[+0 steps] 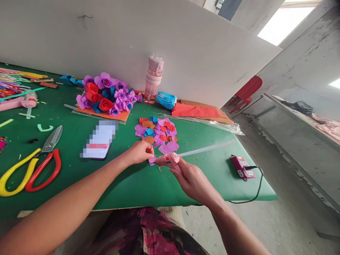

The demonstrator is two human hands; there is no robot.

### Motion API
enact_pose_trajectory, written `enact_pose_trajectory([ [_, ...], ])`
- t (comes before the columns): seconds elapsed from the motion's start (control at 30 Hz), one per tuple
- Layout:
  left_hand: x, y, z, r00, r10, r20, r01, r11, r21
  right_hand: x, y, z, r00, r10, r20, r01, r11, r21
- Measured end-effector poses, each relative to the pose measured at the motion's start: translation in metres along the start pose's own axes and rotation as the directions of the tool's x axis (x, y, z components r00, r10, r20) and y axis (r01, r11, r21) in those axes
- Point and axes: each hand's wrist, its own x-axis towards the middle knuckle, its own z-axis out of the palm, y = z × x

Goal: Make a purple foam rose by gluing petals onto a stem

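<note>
- At the lower left, scissors (44, 159) with yellow and red handles are laid on the green tabletop (127, 193).
- Left of upper centre, purple, red and blue flowers (108, 94) are heaped.
- At centre, a small purple petal (152, 161) is pinched by the left hand (142, 152), below loose cut petals (170, 147).
- Just right, a pink glue gun (174, 158) is gripped by the right hand (192, 177), its nozzle aimed at the pinched petal; gluing appears underway.
- A steady pinch, with fingertips kept off the nozzle, seems called for.

Petals (159, 131) behind glue gun (170, 159), scissors (47, 151) left
</note>
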Motion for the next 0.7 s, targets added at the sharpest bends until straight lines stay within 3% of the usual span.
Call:
enact_pose_trajectory([
  [0.7,0.0019,-0.0049,0.0017,1.000,0.012,0.003,-0.012,1.000,-0.025,-0.0005,0.0007,-0.0072,0.999,0.043,0.022,-0.043,0.999,-0.003],
])
